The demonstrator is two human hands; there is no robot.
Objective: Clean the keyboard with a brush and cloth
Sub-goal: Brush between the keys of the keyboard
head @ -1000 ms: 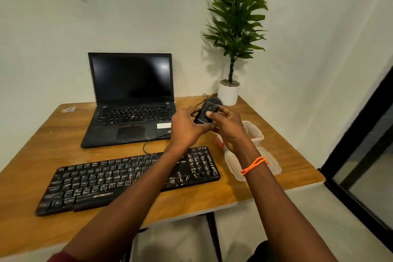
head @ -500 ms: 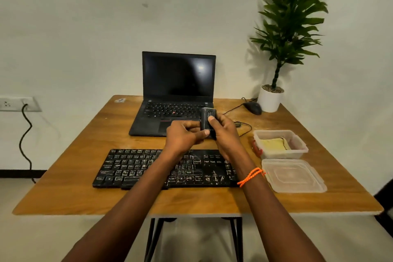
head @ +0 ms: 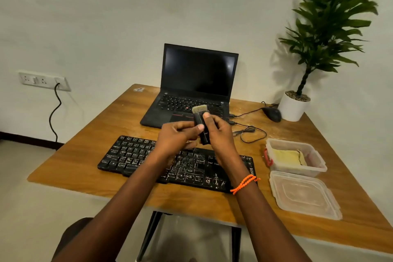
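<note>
Both hands up over the desk, brush [head: 201,124] held between them, above the far edge of the keyboard [head: 136,155]. My right hand [head: 219,134] wraps the black handle from the right side, thumb pressed on its top face just below the bristles. My left hand [head: 176,137] pinches the handle from the left, thumb tip touching its side approx. mid-length. Brush roughly upright, tilted a bit, pale bristles pointing up & away from me toward the laptop [head: 191,91]. Bristles not touching anything.

Keyboard lies flat on the wooden table [head: 85,144], black, keys look dusty/whitish. My forearms cross over its right half. Orange cord bracelet [head: 244,184] on my right wrist.

Cloth [head: 287,155]: yellowish, folded, sits inside an open clear plastic container [head: 319,166] to the right of the keyboard, untouched. Container's lid [head: 304,194] lies flat on the table just in front of it, nearer me. Something red at the container's left wall, can't tell what.

Laptop open behind the keyboard, screen dark. Black mouse [head: 271,114] at far right near a white pot w/ a green plant [head: 294,106]; cables loop on the table btw. laptop and container. Wall socket [head: 42,80] at left w/ a black cord hanging down.
</note>
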